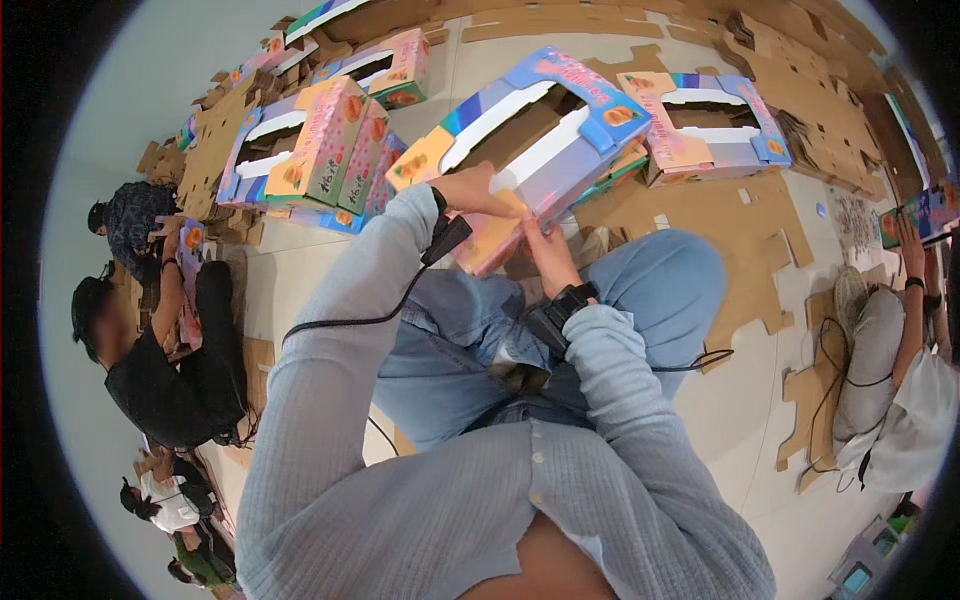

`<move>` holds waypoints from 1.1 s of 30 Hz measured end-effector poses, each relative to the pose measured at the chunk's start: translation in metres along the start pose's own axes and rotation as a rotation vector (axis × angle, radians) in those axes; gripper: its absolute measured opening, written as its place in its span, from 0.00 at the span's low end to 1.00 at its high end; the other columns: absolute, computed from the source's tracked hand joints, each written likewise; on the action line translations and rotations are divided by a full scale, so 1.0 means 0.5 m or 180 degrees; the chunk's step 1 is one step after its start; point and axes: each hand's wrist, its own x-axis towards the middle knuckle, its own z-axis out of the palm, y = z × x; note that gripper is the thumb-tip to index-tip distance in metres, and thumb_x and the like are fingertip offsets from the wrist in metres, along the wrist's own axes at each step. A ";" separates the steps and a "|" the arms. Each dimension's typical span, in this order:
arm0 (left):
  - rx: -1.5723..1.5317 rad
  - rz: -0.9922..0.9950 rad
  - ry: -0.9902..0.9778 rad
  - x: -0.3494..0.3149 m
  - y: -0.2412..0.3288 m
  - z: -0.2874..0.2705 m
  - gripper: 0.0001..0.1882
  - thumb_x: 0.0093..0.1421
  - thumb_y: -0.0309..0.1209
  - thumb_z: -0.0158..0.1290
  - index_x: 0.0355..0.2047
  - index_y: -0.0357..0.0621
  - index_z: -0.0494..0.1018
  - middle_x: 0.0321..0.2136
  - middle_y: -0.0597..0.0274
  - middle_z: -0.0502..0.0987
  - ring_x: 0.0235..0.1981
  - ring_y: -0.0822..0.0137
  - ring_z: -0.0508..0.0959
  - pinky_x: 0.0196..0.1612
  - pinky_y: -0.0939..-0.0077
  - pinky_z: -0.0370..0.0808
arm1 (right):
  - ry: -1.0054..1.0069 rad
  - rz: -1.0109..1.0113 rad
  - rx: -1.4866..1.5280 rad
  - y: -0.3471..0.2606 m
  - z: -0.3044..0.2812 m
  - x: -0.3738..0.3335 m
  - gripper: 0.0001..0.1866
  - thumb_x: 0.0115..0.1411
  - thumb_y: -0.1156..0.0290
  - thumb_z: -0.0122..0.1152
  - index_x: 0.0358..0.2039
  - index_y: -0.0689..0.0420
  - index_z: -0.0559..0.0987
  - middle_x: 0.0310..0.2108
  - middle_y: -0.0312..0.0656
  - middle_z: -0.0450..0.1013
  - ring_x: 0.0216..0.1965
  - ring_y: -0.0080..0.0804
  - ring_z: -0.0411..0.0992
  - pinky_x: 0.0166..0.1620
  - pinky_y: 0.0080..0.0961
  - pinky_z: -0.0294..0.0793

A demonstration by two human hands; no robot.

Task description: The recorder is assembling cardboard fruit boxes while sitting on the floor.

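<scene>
I sit on the floor in blue jeans with a colourful printed cardboard box (540, 120) held over my knees, its white inner flaps showing. My left hand (478, 190) grips the box's near left edge. My right hand (548, 250) holds the near lower corner from beneath. Both wrists wear black bands with cables running back along my grey sleeves.
Finished printed boxes (335, 150) are stacked to the left and another box (715, 125) lies behind on the right. Flat brown cardboard (760, 50) covers the floor at the back. Other people sit folding boxes at the left (170, 350) and right (900, 390).
</scene>
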 end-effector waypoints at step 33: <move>-0.1977 -0.0262 -0.2131 0.104 -0.070 0.000 0.30 0.50 0.37 0.64 0.51 0.39 0.69 0.43 0.64 0.76 0.41 0.72 0.75 0.43 0.80 0.69 | 0.0273 0.0192 0.0642 -0.012 0.022 -0.019 0.39 0.61 0.69 0.57 0.63 0.65 0.44 0.47 0.50 0.67 0.48 0.33 0.68 0.52 0.27 0.68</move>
